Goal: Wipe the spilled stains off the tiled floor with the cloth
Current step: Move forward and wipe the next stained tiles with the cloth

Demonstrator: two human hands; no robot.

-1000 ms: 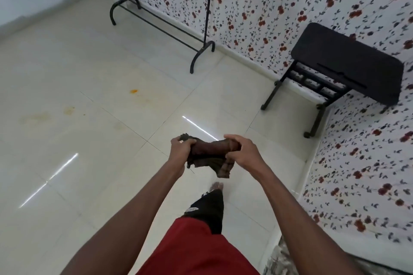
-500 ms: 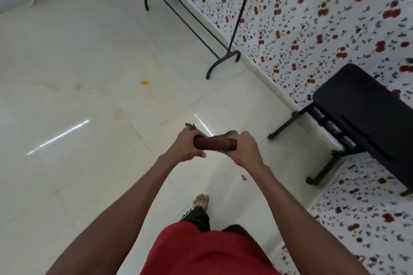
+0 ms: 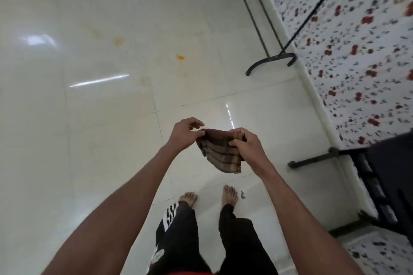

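Cloth [image 3: 220,154]: a brown checked cloth was held in the air between both hands, above the floor and in front of the bare feet. Its upper edge was bunched between the hands; the rest hung down loosely toward the right.
Left hand [image 3: 184,135]: the left end of the cloth's upper edge was pinched between thumb and curled fingers. Left grip state: clamped on the cloth.
Right hand [image 3: 247,144]: the right end of the upper edge was gripped, with the fingers curled over the fabric and the thumb pressed against it below. Right grip state: clamped on the cloth.
Floor [image 3: 100,163]: glossy pale tiles with thin grout lines were seen; bright light reflections were visible on the surface.
Orange stain [image 3: 180,57]: a small, vivid spot was located on the floor well ahead of the hands, apart from the cloth.
Faint stains [image 3: 117,40]: paler yellowish smears were spread on the tiles to the left of and around the orange stain.
Feet [image 3: 230,194]: two bare feet were planted on the tiles below the cloth; dark trousers were worn.
Rack [image 3: 271,58]: a black metal frame was stood along the flowered wall [image 3: 357,51] at upper right.
Bench [image 3: 391,185]: a dark bench on black legs was placed against the wall at the right edge, near the right arm.
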